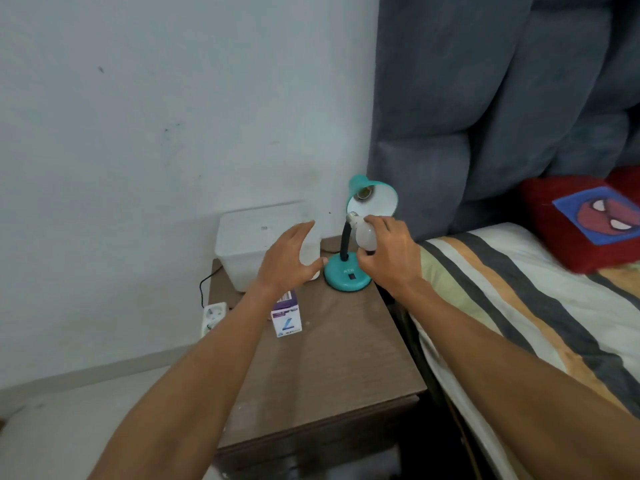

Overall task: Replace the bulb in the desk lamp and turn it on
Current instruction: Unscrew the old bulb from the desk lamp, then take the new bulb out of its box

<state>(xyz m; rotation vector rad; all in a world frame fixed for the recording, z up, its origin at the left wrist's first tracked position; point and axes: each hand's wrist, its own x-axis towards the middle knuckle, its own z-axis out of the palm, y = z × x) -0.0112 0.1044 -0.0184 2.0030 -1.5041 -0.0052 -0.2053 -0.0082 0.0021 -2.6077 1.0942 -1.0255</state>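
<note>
Bedside table [332,358]: right hand [388,254] holds bulb [364,233]

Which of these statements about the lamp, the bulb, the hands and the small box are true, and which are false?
1. The right hand holds the bulb. True.
2. The lamp has a bulb in its socket. False: the socket is empty.
3. The left hand grips the box. False: it is open and holds nothing.
4. The box stands on the nightstand. True.
</note>
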